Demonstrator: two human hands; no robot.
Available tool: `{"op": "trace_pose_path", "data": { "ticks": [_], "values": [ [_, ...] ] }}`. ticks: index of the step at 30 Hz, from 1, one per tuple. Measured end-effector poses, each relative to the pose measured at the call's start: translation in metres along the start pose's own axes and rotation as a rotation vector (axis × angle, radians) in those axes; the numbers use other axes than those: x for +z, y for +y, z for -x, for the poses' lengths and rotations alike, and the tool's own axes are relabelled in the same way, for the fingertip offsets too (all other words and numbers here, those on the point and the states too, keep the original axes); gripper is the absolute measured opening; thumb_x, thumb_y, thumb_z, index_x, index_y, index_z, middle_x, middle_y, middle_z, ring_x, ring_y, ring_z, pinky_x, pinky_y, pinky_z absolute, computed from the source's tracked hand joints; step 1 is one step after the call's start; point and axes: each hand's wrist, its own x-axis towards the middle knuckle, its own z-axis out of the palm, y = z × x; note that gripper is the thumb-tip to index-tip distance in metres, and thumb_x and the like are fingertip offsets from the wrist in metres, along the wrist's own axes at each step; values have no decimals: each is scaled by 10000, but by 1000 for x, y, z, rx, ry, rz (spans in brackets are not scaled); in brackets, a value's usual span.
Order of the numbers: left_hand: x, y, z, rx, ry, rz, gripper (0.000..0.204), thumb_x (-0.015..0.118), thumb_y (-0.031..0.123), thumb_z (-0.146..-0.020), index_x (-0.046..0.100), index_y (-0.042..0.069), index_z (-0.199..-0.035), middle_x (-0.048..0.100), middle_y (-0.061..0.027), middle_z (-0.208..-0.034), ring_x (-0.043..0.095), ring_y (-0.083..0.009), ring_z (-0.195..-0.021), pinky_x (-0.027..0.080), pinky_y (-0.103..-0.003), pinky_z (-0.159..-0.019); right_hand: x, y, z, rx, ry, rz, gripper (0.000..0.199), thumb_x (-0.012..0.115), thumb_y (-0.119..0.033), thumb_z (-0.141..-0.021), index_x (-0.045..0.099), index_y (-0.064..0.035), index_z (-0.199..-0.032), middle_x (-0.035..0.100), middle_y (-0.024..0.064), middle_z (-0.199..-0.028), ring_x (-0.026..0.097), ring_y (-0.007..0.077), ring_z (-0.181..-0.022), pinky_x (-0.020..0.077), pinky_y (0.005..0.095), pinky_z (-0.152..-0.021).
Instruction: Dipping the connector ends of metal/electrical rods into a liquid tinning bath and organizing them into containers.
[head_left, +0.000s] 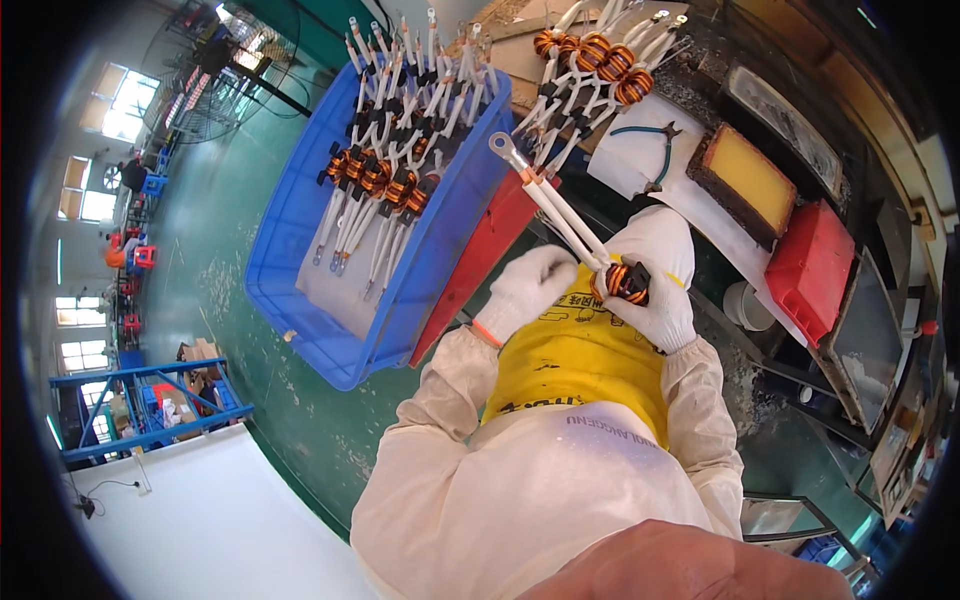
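Gloved in white, my right hand is closed around a ring-shaped coil of orange-brown copper wire with a black block on it. From the coil, white sleeved leads slant up and left, ending in a ring terminal. My left hand, also in a white glove, is beside those leads but apart from them. Its fingers curl inward with nothing showing in them. Both hands are above the yellow apron on my lap.
A blue bin at the left holds several similar coils. More coils lie on the bench beyond. Pliers, a dark-framed yellow block, a red tray and a white cup are at the right.
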Motion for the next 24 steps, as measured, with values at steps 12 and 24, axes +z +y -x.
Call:
{"op": "trace_pose_path", "data": {
  "ticks": [12,24],
  "values": [
    [13,-22,-31,-114,161,536,258,640,254,-983,608,4,-1036,657,-43,-824,604,-90,-687,508,-236,-633,11,-9,8,4,83,53,623,848,-301,-707,631,-46,-1232,710,187,-1065,704,323,-961,554,375,-874],
    [25,-57,-58,-175,-12,1071,331,533,307,-1021,585,64,-802,541,-1,-663,438,-78,-536,347,-236,-495,16,-3,11,-45,112,103,615,852,-310,-720,639,-56,-1238,716,176,-1063,709,315,-953,562,375,-872]
  ]
}}
